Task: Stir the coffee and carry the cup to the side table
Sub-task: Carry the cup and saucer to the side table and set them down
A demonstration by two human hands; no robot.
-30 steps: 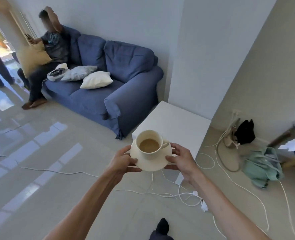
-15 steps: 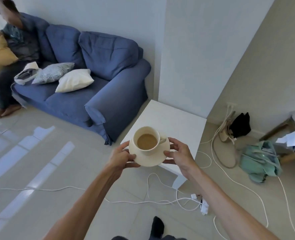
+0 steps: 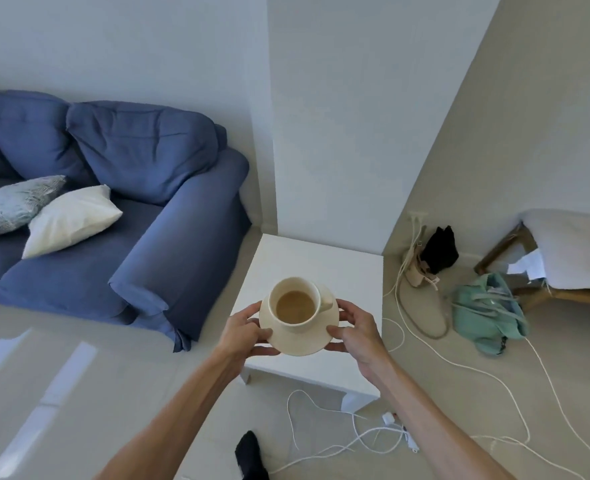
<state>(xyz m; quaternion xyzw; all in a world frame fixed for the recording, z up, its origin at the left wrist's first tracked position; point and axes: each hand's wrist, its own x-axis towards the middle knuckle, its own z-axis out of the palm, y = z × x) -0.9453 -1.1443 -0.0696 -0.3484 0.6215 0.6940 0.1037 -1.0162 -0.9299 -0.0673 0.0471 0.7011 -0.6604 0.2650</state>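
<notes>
A cream cup (image 3: pixel 295 301) of milky coffee stands on a cream saucer (image 3: pixel 298 342), its handle pointing right. My left hand (image 3: pixel 243 329) grips the saucer's left rim and my right hand (image 3: pixel 357 329) grips its right rim. Both hold the saucer level in the air over the near part of the white side table (image 3: pixel 317 261), which stands in the corner by the wall.
A blue sofa (image 3: pixel 155 237) with two cushions sits just left of the table. White cables (image 3: pixel 338 434) and a power strip lie on the floor under and in front of it. A green bag (image 3: pixel 487 313), black bag and a wooden chair lie to the right. My foot (image 3: pixel 250 455) shows below.
I have stepped closer to the side table and the view has swung right. The cup and saucer now hang over the tabletop. The seated person on the sofa has left the view.
</notes>
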